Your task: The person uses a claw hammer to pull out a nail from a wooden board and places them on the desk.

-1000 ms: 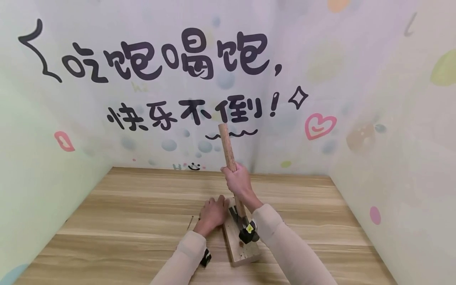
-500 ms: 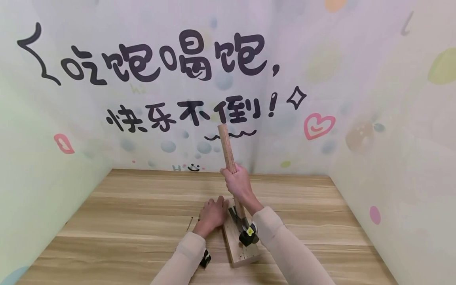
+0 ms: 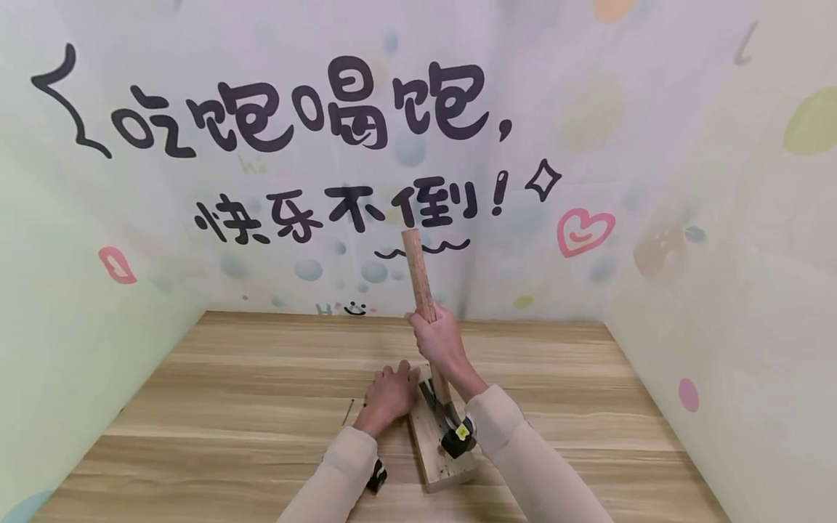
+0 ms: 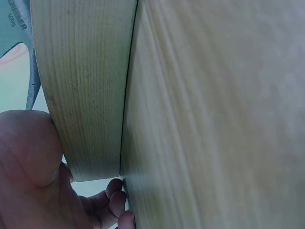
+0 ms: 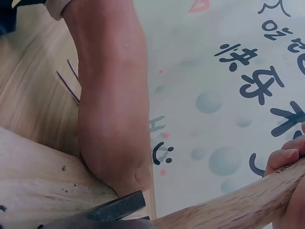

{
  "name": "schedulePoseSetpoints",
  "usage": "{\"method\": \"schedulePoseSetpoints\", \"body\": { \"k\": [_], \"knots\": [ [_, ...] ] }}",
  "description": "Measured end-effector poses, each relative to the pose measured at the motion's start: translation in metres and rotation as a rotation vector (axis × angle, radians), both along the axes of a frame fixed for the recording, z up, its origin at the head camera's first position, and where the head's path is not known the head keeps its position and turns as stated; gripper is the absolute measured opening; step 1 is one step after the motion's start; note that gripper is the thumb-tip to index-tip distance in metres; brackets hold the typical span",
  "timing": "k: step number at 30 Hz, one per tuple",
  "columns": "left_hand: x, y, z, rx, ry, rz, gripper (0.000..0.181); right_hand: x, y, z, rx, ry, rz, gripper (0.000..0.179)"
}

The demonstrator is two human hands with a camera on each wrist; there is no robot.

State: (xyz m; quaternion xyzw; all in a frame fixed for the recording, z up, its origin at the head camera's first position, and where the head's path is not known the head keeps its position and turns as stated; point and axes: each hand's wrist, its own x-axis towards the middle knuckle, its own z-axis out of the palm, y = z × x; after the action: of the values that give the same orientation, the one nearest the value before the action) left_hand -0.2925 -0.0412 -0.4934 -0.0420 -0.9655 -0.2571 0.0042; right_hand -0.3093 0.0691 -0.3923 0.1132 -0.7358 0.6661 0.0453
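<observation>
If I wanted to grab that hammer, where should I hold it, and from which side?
Probably round its wooden handle, from the right, as the right hand does. The handle is a long, slim shaft that slants up clear of the wooden block, an easy shape to close round. The left hand crowds the left side. The metal head looks a poorer hold, low over the block.

Block point(image 3: 428, 457) on table point(image 3: 229, 436), hammer point(image 3: 422, 290) over block, nails point(image 5: 68, 87) left.

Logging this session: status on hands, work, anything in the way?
Left hand holding pale rectangular wooden block. Right hand gripping brown wooden-handled metal hammer, head over block. Nothing visibly in the way; two thin metal nails lie left of block.
</observation>
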Motion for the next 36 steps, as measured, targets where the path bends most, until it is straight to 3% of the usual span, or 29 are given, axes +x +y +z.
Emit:
{"method": "schedulePoseSetpoints", "body": {
  "k": [11, 28, 36],
  "knots": [
    [0.000, 0.002, -0.001, -0.009, -0.001, 0.005, 0.038, 0.010, 0.006, 0.001, -0.046, 0.032, 0.034, 0.015],
    [0.000, 0.000, -0.001, -0.013, -0.041, 0.019, 0.042, 0.037, 0.020, 0.000, -0.101, 0.158, 0.055, 0.015],
    [-0.001, 0.002, -0.001, -0.012, -0.018, 0.014, 0.041, 0.040, 0.026, -0.002, -0.117, 0.219, 0.091, 0.019]
  ]
}}
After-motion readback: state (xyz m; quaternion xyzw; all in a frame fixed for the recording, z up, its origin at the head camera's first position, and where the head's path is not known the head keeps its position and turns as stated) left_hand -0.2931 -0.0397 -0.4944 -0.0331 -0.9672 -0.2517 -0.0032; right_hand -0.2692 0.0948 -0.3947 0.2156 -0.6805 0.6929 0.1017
